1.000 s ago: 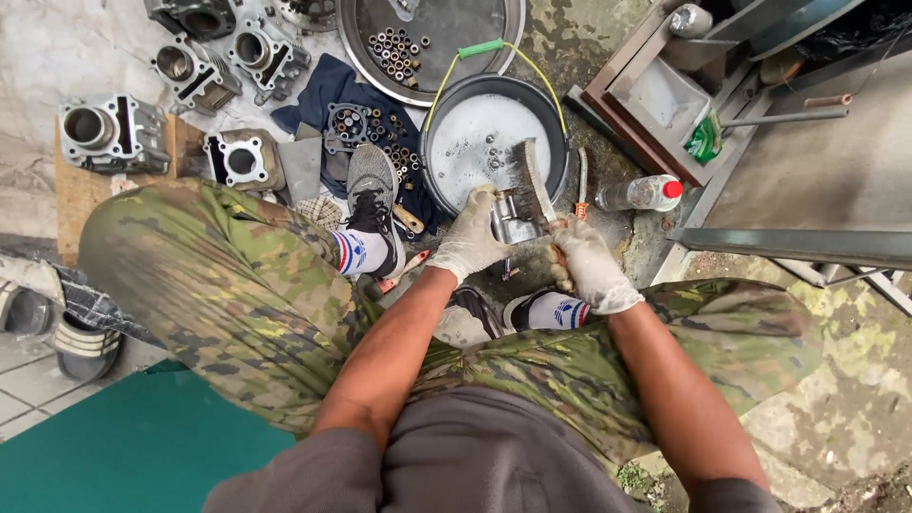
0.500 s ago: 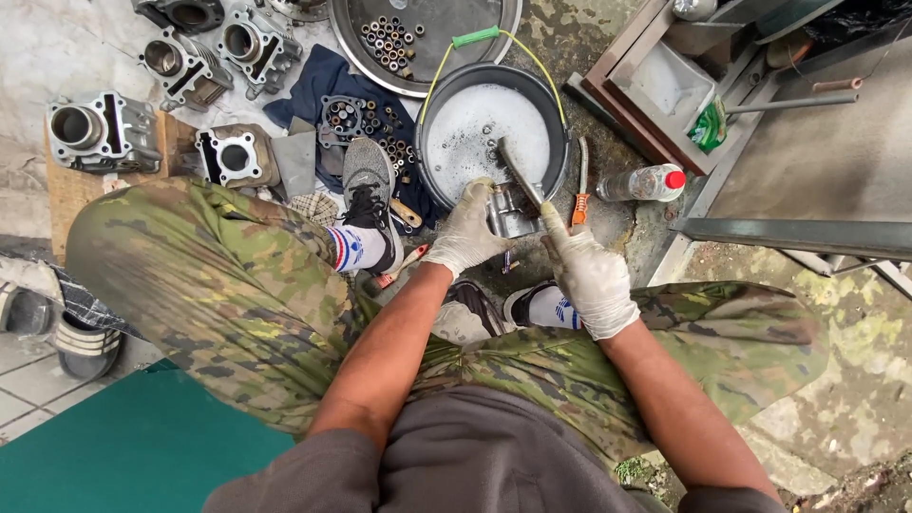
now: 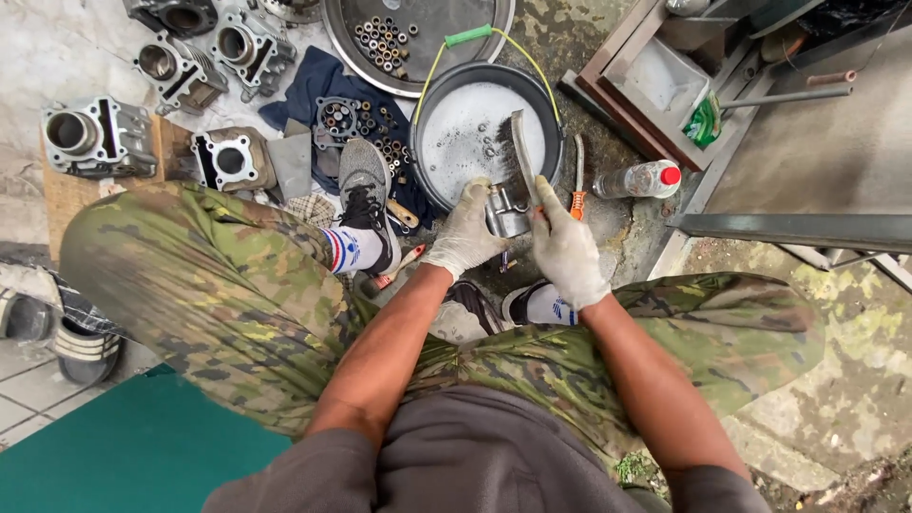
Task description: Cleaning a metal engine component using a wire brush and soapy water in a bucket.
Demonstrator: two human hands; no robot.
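Left hand (image 3: pixel 465 237): gloved, clamped on metal engine part (image 3: pixel 506 211), at near rim of bucket.
Right hand (image 3: pixel 567 252): gloved, closed round handle of wire brush (image 3: pixel 523 152), just right of part.
Wire brush: bristles against part, head reaching out over bucket.
Bucket (image 3: pixel 546 90): black, foamy liquid, directly beyond both hands.
Plastic bottle (image 3: pixel 638 179): red cap, lying right of hands.
Cylinder blocks (image 3: pixel 95 138): far left of hands, well apart.
Round tray (image 3: pixel 446 19): small parts, beyond bucket.

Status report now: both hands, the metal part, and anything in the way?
Left hand grips metal part over bucket rim. Right hand holds wire brush on part. Nothing blocking; orange-handled tool lies beside bucket.
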